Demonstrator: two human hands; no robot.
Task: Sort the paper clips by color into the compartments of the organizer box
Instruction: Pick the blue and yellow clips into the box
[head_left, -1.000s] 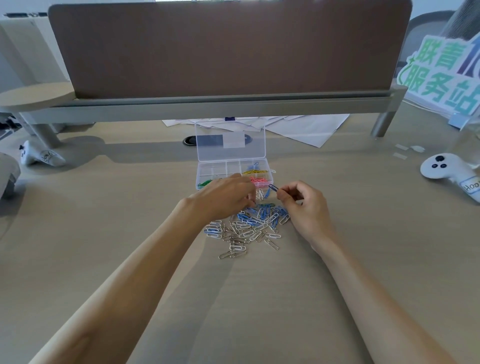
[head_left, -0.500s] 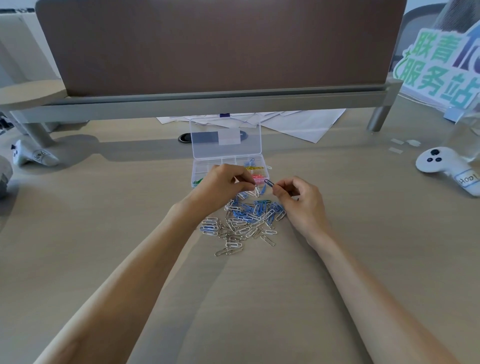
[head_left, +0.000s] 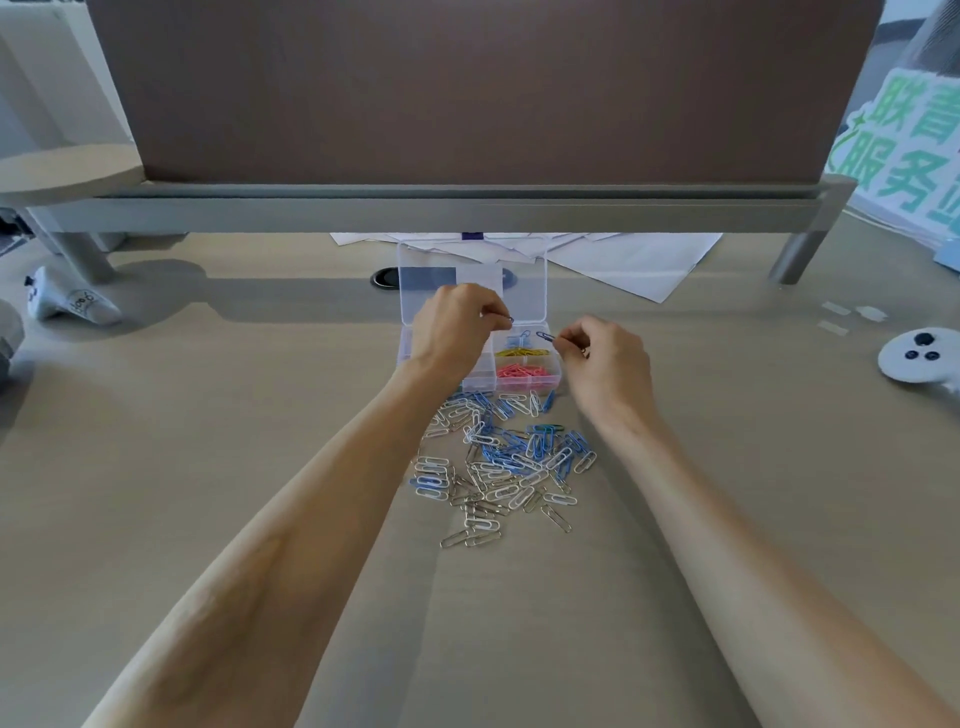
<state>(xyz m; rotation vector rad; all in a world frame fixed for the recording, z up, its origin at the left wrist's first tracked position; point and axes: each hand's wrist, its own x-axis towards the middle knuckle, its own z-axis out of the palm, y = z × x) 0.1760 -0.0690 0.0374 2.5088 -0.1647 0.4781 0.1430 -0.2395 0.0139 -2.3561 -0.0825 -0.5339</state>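
1. Paper clip (head_left: 544, 336), a blue one: my right hand (head_left: 608, 358) pinches it between thumb and forefinger at the right rim of the organizer box (head_left: 557, 375), just beside the far right compartment (head_left: 516, 341) where other blue ones lie.
2. My left hand (head_left: 457, 332) pinches a small dark clip (head_left: 507, 318) over the far middle of the box. I cannot tell its colour.
3. Risk: both hands crowd the same small corner. If I let go with the fingertips this close, a clip could glance off a divider and drop among the yellow clips (head_left: 522, 353) or the pink clips (head_left: 522, 372), just nearer me.
4. Risk: my left wrist lies across the box's left side. A careless nudge could shove or tip the light plastic box and mix what is sorted.
5. Risk: the open lid (head_left: 527, 291) rises right behind my fingers, so a flicked clip could bounce off it.
6. The unsorted pile (head_left: 504, 460) of blue, white and silver clips lies on the desk (head_left: 208, 467) just in front of the box, between my forearms. A dragged arm could scatter it.
7. In the way: my left hand hides the left compartments, so I cannot see what they hold.
8. Farther out: loose papers (head_left: 639, 260) behind the lid, a brown partition (head_left: 467, 88) above them, and a white controller (head_left: 917, 358) well off to my right.
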